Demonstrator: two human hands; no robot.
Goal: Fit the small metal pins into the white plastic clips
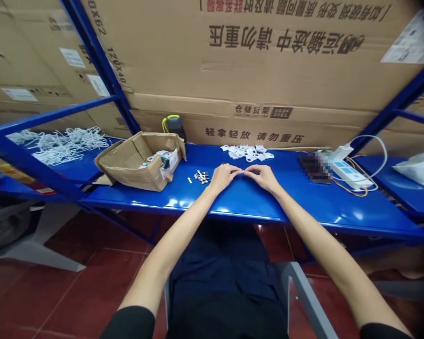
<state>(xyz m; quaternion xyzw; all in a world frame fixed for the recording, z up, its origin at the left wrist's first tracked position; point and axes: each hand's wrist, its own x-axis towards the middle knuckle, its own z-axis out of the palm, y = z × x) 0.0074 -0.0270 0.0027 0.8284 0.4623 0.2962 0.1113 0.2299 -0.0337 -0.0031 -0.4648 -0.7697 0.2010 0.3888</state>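
My left hand [223, 176] and my right hand [260, 176] rest on the blue metal shelf [304, 200], fingertips meeting in a pinch around something tiny that I cannot make out. Just left of my left hand lies a small cluster of metal pieces [201, 177]. Behind my hands sits a pile of small white plastic parts [248, 152]. An open cardboard box [141, 162] holding more white parts stands to the left.
A power strip [349, 172] with cables and a dark blurred device [313, 168] lie at the right. A dark bottle [174, 125] stands behind the box. White hangers [61, 143] are heaped at far left. Large cartons fill the back wall. A white bag [420, 168] lies far right.
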